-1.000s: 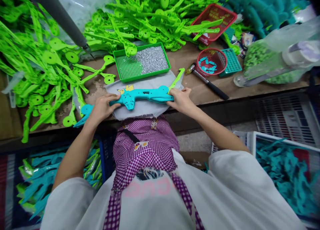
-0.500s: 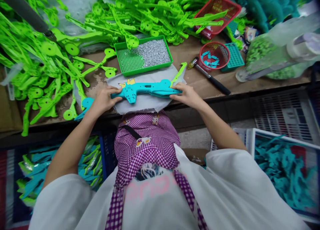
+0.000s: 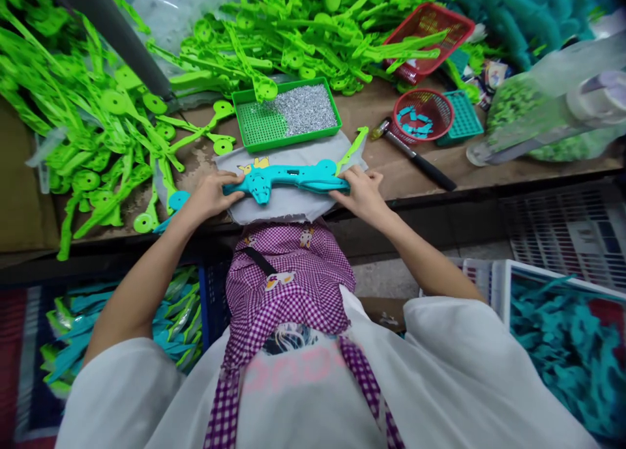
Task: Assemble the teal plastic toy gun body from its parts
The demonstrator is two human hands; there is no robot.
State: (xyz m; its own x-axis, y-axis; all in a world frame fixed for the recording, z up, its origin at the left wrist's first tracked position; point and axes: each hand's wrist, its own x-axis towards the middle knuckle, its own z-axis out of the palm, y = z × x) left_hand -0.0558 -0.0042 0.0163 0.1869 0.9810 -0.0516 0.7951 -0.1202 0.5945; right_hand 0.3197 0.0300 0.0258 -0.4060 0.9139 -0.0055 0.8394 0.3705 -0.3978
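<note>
A turquoise plastic part shaped like a long-bodied animal (image 3: 293, 175) lies on a grey cloth (image 3: 274, 211) at the table's front edge. My left hand (image 3: 215, 193) pinches its left end, beside the head-like piece. Its right end is between the thumb and fingers of my right hand (image 3: 360, 191). Behind my right hand a lime-green arm piece (image 3: 353, 150) sticks out from the part. Just beyond the cloth stands a green tray (image 3: 264, 131) partly filled with small silvery metal pieces.
Lime-green plastic parts (image 3: 117, 103) are heaped at the left and back. At the right lie a hammer (image 3: 420, 159), a red basket (image 3: 424, 110) with small turquoise pieces, and a clear bag (image 3: 552, 116). Crates of parts (image 3: 567, 345) stand below on both sides.
The whole view has shifted slightly. Both hands stay on the turquoise part, and my right-hand fingers have shifted a little on its end.
</note>
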